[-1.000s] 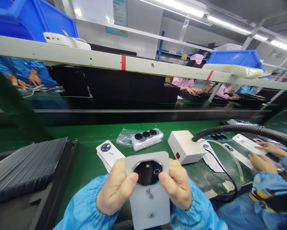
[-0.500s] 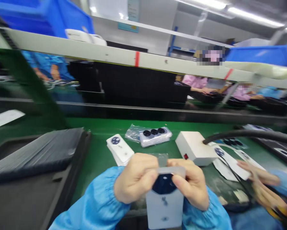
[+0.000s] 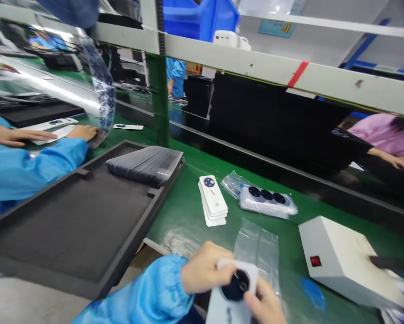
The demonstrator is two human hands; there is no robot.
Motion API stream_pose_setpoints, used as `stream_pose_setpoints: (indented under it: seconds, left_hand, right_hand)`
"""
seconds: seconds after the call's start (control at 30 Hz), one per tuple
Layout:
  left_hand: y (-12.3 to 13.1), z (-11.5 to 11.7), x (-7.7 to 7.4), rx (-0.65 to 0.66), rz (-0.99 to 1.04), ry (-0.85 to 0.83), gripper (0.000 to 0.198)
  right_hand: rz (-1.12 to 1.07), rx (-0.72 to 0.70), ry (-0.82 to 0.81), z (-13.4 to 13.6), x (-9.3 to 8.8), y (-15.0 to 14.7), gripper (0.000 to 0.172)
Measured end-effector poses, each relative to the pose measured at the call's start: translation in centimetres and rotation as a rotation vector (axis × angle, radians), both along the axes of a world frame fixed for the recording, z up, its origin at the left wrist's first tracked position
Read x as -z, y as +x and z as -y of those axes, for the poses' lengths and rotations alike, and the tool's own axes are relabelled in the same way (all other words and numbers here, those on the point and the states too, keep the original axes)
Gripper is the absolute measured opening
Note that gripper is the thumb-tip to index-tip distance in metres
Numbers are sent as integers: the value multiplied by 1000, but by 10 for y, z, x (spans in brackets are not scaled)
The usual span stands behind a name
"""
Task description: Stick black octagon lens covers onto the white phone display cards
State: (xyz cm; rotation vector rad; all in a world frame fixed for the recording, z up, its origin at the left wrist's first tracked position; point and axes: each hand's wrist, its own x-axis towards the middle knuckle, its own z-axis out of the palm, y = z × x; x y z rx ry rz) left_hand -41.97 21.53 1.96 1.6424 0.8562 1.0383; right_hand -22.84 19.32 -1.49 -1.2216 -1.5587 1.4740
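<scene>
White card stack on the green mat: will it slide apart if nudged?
The white card stack will probably fan out: its cards already sit offset. Each looks thin, light and fairly stiff. The smooth green mat may let them slide easily.

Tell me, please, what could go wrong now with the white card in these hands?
The left hand and right hand grip the white card close to its dark round lens, so fingers might smudge it. The card could also slip onto the loose clear plastic bag beside them.
</scene>
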Motion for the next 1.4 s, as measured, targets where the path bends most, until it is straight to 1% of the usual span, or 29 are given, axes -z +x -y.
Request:
stream_pose_setpoints:
  seconds: [0.03,0.1,0.13,0.2,0.3,0.37,0.43,0.5,0.57,0.63,0.7,0.77,0.87,0.97,1.03,1.17,1.27,1.4]
  left_hand:
    - [-10,1,8,-87,-2,-66,33]
    - [-26,-1,21,-242,8,-166,36]
    - [-32,-4,25,-307,14,-201,36]
    - [-38,-12,31,-404,27,-234,36]
    - [-38,-30,34,-508,40,-214,32]
    - [-38,-46,33,-580,33,-176,35]
    - [-40,-69,30,-644,-15,-126,41]
    - [-42,-96,25,-679,-125,-60,40]
    - [-43,-127,21,-682,-287,-1,34]
    - [-41,-154,20,-684,-466,14,36]
    - [-34,-172,25,-675,-634,-7,43]
    - [-23,-182,35,-644,-777,-32,48]
    - [-6,-184,49,-595,-948,-38,52]
    - [3,-181,57,-555,-1074,-18,55]
    - [2,-179,55,-531,-1130,-10,55]
    - [-11,-175,47,-483,-1198,1,54]
    - [-19,-172,43,-424,-1211,19,51]
    - [-25,-174,44,-381,-1180,38,49]
  right_hand:
    - [-69,-80,-70,3,5,-9,46]
    - [-198,-169,-190,7,11,-24,44]
    - [-231,-196,-226,7,12,-28,42]
    - [-201,-205,-210,2,9,-31,41]
    - [-18,-150,-32,-20,-2,-27,38]
    - [48,-92,61,-41,-8,-22,34]
    - [48,-10,86,-64,-9,-15,35]
    - [33,94,96,-86,-5,-6,38]
    - [24,194,104,-101,5,5,38]
    - [14,265,103,-108,17,14,37]
    - [1,288,94,-106,27,21,34]
    - [-12,282,90,-101,33,24,33]
    - [-30,290,109,-97,37,26,35]
    - [-56,331,130,-99,37,28,38]
    - [-80,353,128,-102,37,31,41]
    - [-131,358,102,-103,39,37,48]
    - [-142,332,77,-100,39,41,49]
    - [-111,300,39,-101,41,44,47]
